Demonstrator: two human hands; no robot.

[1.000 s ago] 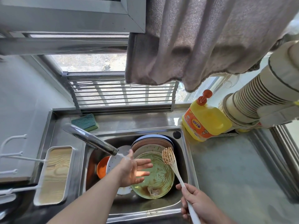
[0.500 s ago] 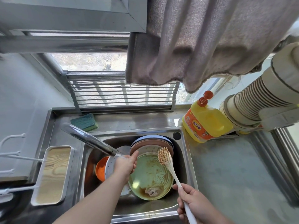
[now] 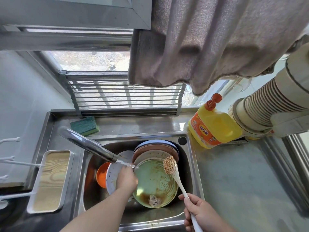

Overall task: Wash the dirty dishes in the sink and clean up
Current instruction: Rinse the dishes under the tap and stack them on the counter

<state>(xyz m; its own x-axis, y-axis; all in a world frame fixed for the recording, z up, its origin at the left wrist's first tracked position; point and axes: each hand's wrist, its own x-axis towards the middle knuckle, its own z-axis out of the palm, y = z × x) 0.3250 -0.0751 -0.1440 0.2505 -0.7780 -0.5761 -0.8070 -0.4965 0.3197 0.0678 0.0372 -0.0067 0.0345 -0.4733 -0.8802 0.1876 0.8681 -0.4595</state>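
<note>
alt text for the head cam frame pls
A person's left hand grips a green plate under the running faucet in a sink of dirty dishes. The right hand holds a dish brush above it; yellow detergent bottle beside.

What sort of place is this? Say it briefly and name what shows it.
Most likely a home kitchen, at the sink under a window: a steel sink full of dirty dishes, a running tap, and a yellow detergent bottle on the counter.
</note>
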